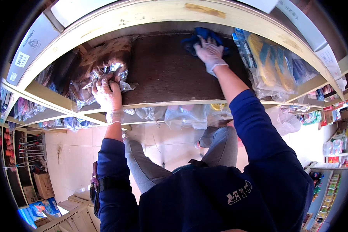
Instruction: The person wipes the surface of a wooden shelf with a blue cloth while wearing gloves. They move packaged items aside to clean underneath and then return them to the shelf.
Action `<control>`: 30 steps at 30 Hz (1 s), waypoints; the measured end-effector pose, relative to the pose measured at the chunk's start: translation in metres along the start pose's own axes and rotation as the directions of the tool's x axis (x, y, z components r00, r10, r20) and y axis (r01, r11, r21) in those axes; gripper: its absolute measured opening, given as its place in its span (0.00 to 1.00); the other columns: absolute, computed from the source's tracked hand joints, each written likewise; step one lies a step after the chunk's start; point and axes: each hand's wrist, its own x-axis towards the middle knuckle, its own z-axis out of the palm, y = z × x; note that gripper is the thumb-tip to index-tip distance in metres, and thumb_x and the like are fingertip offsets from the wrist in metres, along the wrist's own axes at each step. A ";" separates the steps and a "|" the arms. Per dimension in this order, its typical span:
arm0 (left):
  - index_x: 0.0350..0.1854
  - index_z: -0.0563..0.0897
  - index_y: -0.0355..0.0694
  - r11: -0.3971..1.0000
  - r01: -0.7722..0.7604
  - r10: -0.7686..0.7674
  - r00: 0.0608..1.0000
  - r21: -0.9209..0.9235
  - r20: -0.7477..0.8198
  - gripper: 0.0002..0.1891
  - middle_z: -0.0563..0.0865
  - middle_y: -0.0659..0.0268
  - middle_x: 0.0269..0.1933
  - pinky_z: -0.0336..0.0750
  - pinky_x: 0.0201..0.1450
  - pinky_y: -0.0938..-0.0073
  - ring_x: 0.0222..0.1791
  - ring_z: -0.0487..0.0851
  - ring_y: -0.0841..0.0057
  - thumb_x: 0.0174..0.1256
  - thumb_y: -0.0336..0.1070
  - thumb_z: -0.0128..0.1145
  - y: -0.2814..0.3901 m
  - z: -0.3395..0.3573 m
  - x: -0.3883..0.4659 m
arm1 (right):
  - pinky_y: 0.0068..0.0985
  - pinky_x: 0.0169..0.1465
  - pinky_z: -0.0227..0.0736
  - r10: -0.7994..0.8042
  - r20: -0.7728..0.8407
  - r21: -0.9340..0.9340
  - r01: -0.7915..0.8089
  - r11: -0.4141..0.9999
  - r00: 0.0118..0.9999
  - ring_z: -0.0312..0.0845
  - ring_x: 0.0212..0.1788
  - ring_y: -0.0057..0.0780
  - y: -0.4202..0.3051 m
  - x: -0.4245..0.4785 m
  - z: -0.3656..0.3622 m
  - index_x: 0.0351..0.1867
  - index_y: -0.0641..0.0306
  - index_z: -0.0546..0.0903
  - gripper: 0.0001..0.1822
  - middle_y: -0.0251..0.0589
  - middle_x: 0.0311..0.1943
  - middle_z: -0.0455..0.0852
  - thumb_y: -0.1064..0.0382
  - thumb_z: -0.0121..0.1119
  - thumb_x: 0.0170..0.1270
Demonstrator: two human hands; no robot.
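My right hand (209, 51), in a clear plastic glove, lies with fingers spread on a dark blue cloth (201, 32) and presses it to the board. Under the cloth is a dark brown wooden shelf board (168, 69), near its back edge. My left hand (106, 90) wears a clear glove too. Its fingers curl onto the crinkled wrapping of a brown patterned package (104, 53) at the left of the board. What the package contains is hard to tell through the shiny plastic.
Bagged yellow and blue goods (268, 61) stand on the shelf's right side. A pale wooden beam (162, 16) arches above the board. Grey boxes (32, 49) sit on the upper shelf. Clear bags (187, 116) fill the shelf below, and cartons (43, 185) stand by the left shelving.
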 end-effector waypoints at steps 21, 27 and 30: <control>0.42 0.84 0.48 0.996 0.034 -0.036 0.999 -0.077 -0.016 0.13 0.83 0.63 0.47 0.66 0.62 0.54 0.57 0.73 0.54 0.53 0.33 0.55 0.005 -0.001 -0.001 | 0.45 0.52 0.65 -0.339 -0.236 0.034 0.357 0.934 0.911 0.71 0.54 0.47 -0.187 0.013 0.051 0.56 0.43 0.79 0.26 0.52 0.50 0.77 0.38 0.56 0.59; 0.43 0.84 0.48 0.994 0.027 -0.028 1.000 -0.104 -0.010 0.13 0.83 0.64 0.49 0.64 0.65 0.54 0.58 0.72 0.54 0.54 0.33 0.55 0.009 -0.005 0.003 | 0.45 0.59 0.60 -0.288 -0.191 0.049 0.302 0.952 0.938 0.66 0.62 0.47 -0.190 0.023 0.044 0.64 0.40 0.75 0.29 0.51 0.59 0.73 0.39 0.54 0.60; 0.42 0.84 0.47 0.995 0.018 -0.019 1.000 -0.100 -0.013 0.13 0.84 0.63 0.48 0.65 0.64 0.55 0.58 0.73 0.55 0.54 0.33 0.55 0.006 -0.005 0.002 | 0.44 0.62 0.57 -0.222 -0.084 0.004 0.223 0.975 0.971 0.63 0.65 0.47 -0.203 0.033 0.040 0.66 0.39 0.72 0.30 0.51 0.61 0.70 0.39 0.50 0.63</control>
